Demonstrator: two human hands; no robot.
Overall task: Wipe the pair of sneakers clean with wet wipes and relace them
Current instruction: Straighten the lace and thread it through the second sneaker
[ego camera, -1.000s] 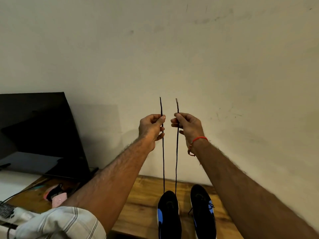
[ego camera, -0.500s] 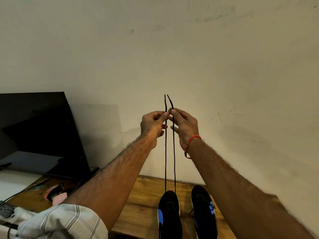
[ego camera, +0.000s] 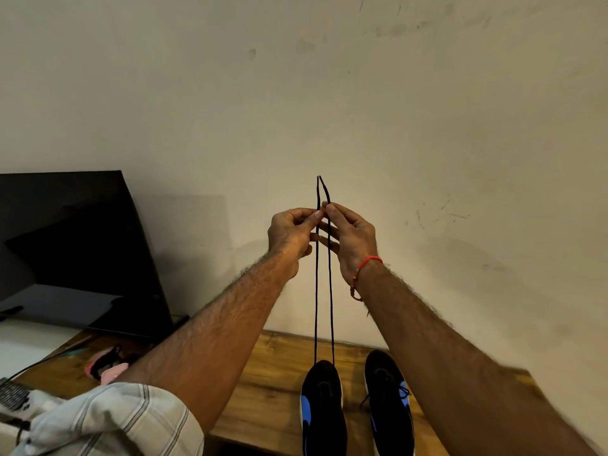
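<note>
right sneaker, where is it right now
In the head view, the right sneaker sits bottom centre on the wooden table, just right of the left sneaker.

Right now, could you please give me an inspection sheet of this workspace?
Surface: wooden table, against the wall.
Job's things: left sneaker with black lace pulled up in two strands; right sneaker laced. No wipes seen.
Clutter: pink item, white cloth.
Hands: left hand and right hand each pinch a strand, ends together.
Cables: dark cable at the left.
Surroundings: dark screen, scuffed wall.
</note>
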